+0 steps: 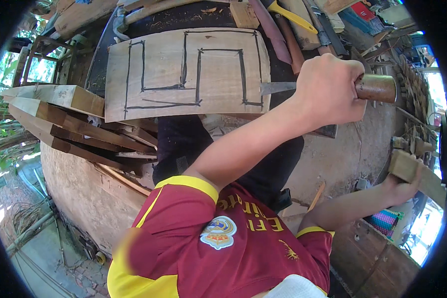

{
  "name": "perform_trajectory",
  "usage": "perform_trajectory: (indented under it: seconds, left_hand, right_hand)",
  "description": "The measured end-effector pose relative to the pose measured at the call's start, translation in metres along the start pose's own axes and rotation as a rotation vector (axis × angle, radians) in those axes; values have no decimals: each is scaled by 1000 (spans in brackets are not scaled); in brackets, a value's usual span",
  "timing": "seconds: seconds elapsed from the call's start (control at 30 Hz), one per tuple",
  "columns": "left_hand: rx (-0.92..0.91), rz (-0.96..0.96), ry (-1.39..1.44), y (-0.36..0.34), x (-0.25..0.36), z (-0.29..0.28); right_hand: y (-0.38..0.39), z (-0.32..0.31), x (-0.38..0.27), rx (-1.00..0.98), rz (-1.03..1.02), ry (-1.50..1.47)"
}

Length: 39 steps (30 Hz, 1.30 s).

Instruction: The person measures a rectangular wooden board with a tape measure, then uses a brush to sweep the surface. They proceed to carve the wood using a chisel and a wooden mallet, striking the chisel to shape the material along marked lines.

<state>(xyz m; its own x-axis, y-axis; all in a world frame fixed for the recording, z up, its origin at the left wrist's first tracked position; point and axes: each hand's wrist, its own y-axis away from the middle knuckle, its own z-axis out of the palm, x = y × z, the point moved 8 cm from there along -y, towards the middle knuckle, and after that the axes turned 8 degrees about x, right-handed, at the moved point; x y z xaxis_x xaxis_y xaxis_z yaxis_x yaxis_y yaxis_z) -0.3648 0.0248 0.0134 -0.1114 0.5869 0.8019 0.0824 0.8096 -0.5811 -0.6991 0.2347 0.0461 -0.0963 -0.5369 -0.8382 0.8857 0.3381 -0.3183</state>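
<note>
A pale wooden board (169, 69) marked with thick black stepped lines lies in front of me, over my dark-trousered legs. My left hand (328, 89) reaches across to the board's right edge, fingers wrapped round a chisel. The chisel's wooden handle (380, 88) sticks out to the right of the fist. Its flat metal blade (278, 88) points left, with the tip over the board's right margin; whether it cuts in cannot be told. Off to the right, my right hand (407, 187) is raised and closed on a squared wooden mallet (403, 166), whose handle is mostly hidden.
Pointed wooden stakes (79, 119) are stacked at the left of the board. Behind it lie a hammer (120, 22), a small wood block (244, 15), a yellow-handled tool (293, 17) and several other tools. A colourful woven item (384, 222) sits below my right arm.
</note>
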Motion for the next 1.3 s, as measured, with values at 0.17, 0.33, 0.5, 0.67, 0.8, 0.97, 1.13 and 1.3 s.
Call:
perform_trajectory:
  seconds: [0.17, 0.33, 0.5, 0.67, 0.8, 0.97, 1.13, 1.3]
  left_hand:
    - [-54, -26, -53, 1, -1, 7]
    - [-18, -13, -62, 1, -1, 2]
    - [-97, -56, -97, 3, -4, 15]
    - [-130, -39, -148, 7, -8, 20]
    - [-136, -14, -183, 3, -4, 20]
    - [-179, -26, -200, 7, -7, 31]
    - [-144, -25, -229, 9, -11, 26]
    - [-164, -35, -213, 8, -8, 30]
  right_hand:
    - [73, 91, 9, -98, -628, 557]
    - [76, 98, 44, -346, -721, 1337]
    - [59, 57, 50, 27, -115, 486]
    - [108, 87, 60, -442, -618, 998]
    - [82, 75, 19, -393, -738, 1203]
    - [61, 24, 49, 243, -34, 367]
    - [90, 71, 81, -546, -395, 944]
    - [70, 51, 62, -285, -306, 940]
